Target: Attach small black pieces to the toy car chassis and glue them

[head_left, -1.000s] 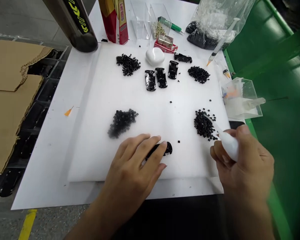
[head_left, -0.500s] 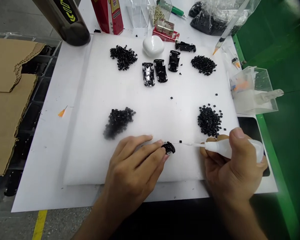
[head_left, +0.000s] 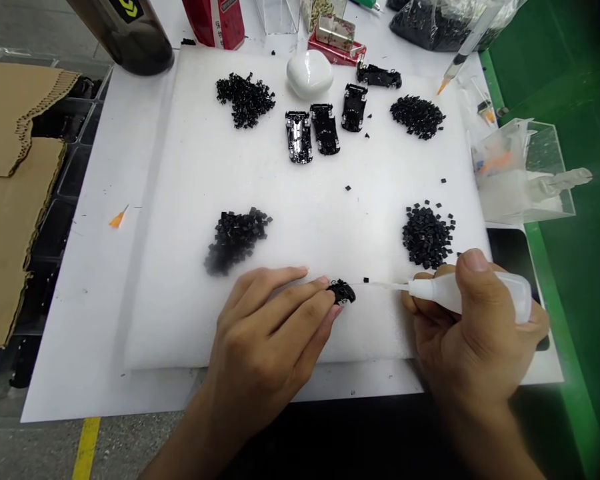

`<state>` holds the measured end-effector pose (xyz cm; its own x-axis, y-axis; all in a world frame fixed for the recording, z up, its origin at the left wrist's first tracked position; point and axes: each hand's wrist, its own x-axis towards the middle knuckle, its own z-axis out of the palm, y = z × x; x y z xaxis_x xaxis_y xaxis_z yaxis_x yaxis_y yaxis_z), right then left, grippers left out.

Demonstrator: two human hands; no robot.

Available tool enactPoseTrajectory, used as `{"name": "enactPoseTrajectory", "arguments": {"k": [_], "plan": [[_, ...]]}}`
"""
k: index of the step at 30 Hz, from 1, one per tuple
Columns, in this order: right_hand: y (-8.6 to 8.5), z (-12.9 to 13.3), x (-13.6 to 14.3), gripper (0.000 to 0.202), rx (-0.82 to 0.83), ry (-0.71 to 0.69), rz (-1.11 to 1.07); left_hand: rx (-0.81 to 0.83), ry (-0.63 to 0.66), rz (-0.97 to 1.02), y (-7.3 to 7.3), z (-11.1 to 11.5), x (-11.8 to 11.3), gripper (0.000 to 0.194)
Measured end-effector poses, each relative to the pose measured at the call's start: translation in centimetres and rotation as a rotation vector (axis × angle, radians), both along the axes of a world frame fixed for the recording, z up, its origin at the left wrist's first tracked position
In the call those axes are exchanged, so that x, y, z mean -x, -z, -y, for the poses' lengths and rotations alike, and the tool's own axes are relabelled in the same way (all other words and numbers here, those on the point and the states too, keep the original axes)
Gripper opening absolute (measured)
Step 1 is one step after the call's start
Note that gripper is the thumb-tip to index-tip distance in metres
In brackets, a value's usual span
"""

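My left hand rests on the white foam pad, its fingers closed on a small black toy car part that they partly cover. In my right hand is a white squeeze bottle with a long thin nozzle, lying level and pointing left toward the car part. One tiny black square sits between nozzle and part. Farther back stand several similar pieces, among them a shiny car chassis, a matte chassis and another chassis.
Piles of tiny black parts lie on the pad, including black squares by my right hand and blurred squares at left. A white rounded object, a syringe, a clear box and a dark bottle stand around.
The view has shifted slightly, so the things at the back sit higher in the picture. Both hands keep their hold on the car part and the squeeze bottle.
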<state>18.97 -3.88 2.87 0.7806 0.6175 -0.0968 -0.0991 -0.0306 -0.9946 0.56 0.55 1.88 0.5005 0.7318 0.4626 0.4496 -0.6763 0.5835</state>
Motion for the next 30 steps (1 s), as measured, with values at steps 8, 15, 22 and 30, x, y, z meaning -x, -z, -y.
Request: {"name": "enactPoseTrajectory", "arguments": {"k": [8, 15, 22, 30], "plan": [[0.5, -0.1, -0.1, 0.035, 0.000, 0.036, 0.048, 0.014, 0.002, -0.008, 0.2, 0.1, 0.0, 0.015], [0.0, 0.2, 0.2, 0.037, 0.012, -0.007, 0.034, 0.030, -0.006, -0.001, 0.1, 0.1, 0.1, 0.015], [0.0, 0.1, 0.1, 0.036, 0.003, -0.008, 0.030, 0.022, -0.001, -0.001, 0.0, 0.1, 0.0, 0.016], [-0.2, 0.3, -1.1, 0.037, 0.002, 0.081, -0.030, 0.139, 0.005, 0.013, -0.3, 0.0, 0.3, 0.011]]}}
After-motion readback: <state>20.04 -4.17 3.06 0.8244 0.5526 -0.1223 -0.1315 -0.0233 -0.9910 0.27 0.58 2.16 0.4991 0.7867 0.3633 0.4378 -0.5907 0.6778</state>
